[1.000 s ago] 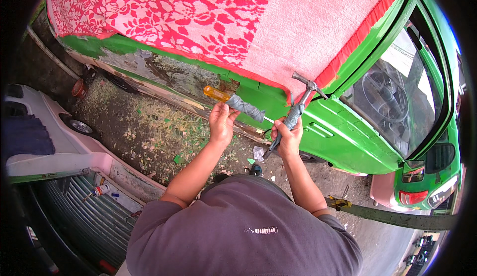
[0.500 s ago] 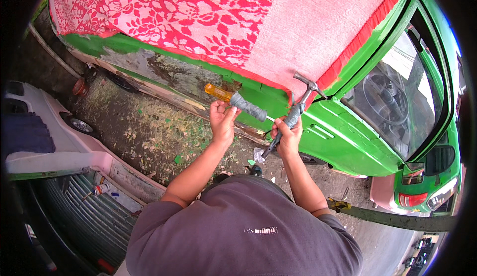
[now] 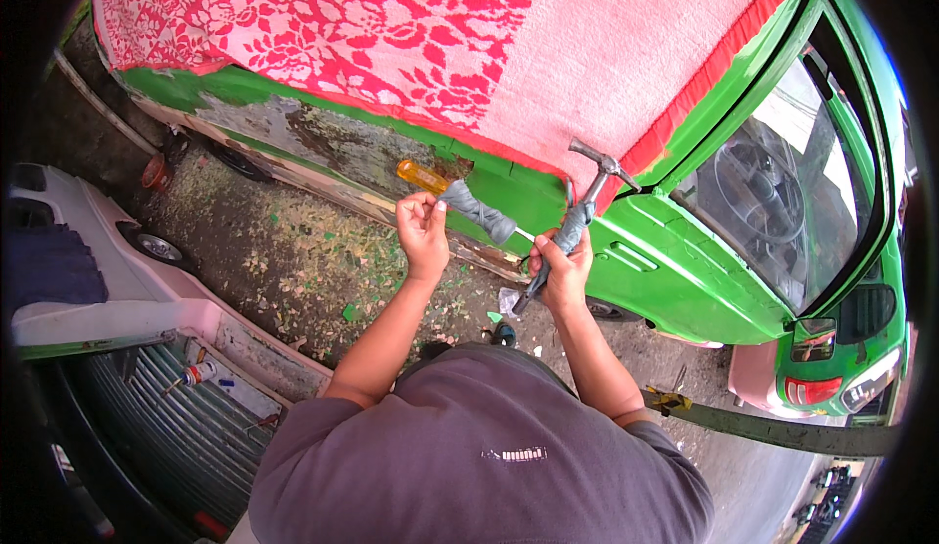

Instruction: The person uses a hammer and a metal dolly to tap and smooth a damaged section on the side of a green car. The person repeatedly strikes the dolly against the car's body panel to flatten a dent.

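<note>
My left hand has its fingers pinched at the near side of a screwdriver with a clear amber handle. Grey strip wrapping covers the lower part of that handle; whether my fingers grip the strip or the handle itself I cannot tell. The thin metal shaft points right, its end meeting the thumb and fingers of my right hand. That hand is closed round a hammer whose handle is wrapped in similar grey material. The hammer's metal head points up and away, over the cloth's edge.
A green vehicle with scraped, rusty lower panels stands ahead, draped with a pink-and-red floral cloth. At left is a pale vehicle with a ribbed cargo bed. Paint flakes litter the ground. A dark bar runs at right.
My left hand and the screwdriver have shifted slightly left, the hand also a little lower on it. The hammer has moved slightly left in my right hand.
</note>
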